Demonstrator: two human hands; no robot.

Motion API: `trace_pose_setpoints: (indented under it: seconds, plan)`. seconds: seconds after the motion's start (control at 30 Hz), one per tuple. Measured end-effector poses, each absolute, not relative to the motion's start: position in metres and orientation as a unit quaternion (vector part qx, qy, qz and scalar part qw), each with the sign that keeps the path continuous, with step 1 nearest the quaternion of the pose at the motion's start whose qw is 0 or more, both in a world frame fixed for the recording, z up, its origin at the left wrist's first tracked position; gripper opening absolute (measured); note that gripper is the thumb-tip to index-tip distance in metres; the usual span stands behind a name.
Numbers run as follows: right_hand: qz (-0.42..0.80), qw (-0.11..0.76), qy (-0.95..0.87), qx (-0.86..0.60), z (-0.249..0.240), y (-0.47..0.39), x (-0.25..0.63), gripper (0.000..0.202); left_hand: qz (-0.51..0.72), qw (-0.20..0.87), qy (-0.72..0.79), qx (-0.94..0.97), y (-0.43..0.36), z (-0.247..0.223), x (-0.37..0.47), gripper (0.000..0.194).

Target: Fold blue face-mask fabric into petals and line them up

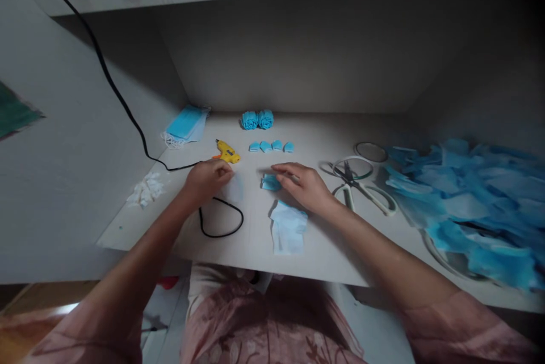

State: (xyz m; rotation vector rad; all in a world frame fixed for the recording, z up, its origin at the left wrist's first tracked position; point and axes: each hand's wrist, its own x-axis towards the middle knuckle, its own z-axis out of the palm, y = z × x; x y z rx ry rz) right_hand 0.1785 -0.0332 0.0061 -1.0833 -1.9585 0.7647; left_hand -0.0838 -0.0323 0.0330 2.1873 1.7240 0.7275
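Against the blue scrap (269, 183), apparently, right fingers (284, 168) rest parted.

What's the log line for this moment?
left hand: pinching pale translucent sheet; right hand: open by small rectangular blue fabric piece, contact unclear; yellow glue gun: lying beyond left hand

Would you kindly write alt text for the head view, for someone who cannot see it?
A person's left hand pinches a translucent sheet while the open right hand is at a small blue piece on a pale desk. Around them lie a yellow glue gun, scissors and a heap of blue scraps.
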Motion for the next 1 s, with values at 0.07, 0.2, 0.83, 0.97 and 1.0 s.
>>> trace_pose_setpoints:
  seconds: [0.07,0.2,0.83,0.97,1.0]
  plan:
    - [0.396,0.383,-0.726,-0.412,0.01,-0.036,0.175,0.038,0.301,0.191,0.58,0.732,-0.036,0.044,-0.069,0.019]
    - [0.51,0.387,-0.669,-0.377,0.013,-0.039,0.17,0.051,0.332,0.227,0.54,0.739,-0.039,0.055,-0.039,0.019]
    - [0.586,0.444,-0.538,-0.413,0.018,-0.036,0.171,0.021,0.243,-0.061,0.409,0.878,-0.046,0.03,-0.019,0.016]
    - [0.603,0.438,-0.529,-0.405,0.019,-0.036,0.172,0.023,0.251,-0.041,0.413,0.874,-0.043,0.027,-0.018,0.015]
    - [0.604,0.439,-0.526,-0.407,0.019,-0.036,0.172,0.023,0.254,-0.037,0.415,0.873,-0.043,0.027,-0.02,0.016]
